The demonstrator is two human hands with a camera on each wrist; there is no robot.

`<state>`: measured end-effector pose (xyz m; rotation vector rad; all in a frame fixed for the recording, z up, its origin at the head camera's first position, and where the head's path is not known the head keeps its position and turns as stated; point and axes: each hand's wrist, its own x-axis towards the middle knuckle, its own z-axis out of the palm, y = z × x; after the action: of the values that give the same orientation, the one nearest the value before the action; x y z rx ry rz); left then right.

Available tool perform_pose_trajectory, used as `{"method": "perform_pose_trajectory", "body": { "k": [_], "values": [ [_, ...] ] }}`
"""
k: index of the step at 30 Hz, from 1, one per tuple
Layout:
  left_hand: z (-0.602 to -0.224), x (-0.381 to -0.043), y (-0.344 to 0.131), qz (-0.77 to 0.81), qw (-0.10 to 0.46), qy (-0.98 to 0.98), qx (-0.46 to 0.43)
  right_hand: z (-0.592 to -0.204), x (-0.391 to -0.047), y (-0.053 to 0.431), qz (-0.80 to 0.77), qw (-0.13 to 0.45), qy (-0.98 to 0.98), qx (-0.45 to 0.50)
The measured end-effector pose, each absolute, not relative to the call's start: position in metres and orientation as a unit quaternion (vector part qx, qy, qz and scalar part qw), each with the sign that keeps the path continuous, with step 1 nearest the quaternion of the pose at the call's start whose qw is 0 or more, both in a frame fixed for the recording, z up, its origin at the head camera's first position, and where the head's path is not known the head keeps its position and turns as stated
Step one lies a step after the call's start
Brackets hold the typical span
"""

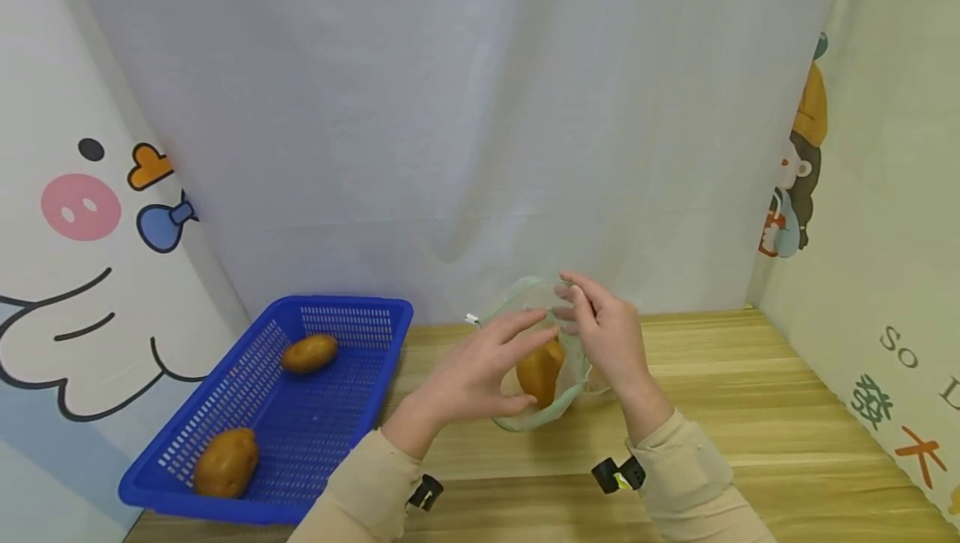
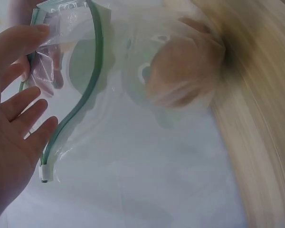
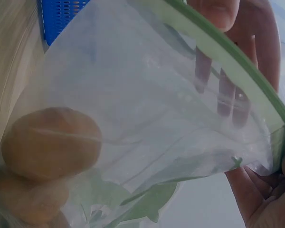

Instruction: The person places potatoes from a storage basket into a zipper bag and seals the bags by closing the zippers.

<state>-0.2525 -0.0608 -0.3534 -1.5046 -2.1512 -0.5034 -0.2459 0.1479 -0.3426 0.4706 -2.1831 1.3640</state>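
**Green-Rimmed Bag (image 3: 133, 95) Between Two Hands**

At left: blue basket (image 1: 311, 430) on tabletop (image 1: 705, 368), holding front potato (image 1: 227, 463) and rear potato (image 1: 310, 354). Next: left hand (image 1: 476, 368) at the open bag mouth, fingers extended and spread, free of any grip. Center: bagged potatoes (image 3: 52, 142) low inside the bag, blurred by cloudy film; exact count unclear. Green bag print folded, not legible. Next: right hand (image 1: 617, 336), fingers bent, pinching bag edge; fingertips partly hidden. Far right: wall lettering (image 1: 898, 346) "SO", following letter cut off.
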Motion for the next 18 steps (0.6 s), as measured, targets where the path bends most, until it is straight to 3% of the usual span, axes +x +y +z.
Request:
{"method": "perform_pose_trajectory", "body": {
  "k": [8,18],
  "values": [
    [-0.345,-0.249,-0.066,-0.22,0.271,-0.748,-0.564,-0.343,-0.245,0.148,0.503,0.259,-0.806,0.174],
    [-0.332,-0.246,-0.088,-0.24,0.298,-0.763,-0.522,-0.341,-0.244,0.147,0.505,0.258,-0.806,0.169]
  ]
}}
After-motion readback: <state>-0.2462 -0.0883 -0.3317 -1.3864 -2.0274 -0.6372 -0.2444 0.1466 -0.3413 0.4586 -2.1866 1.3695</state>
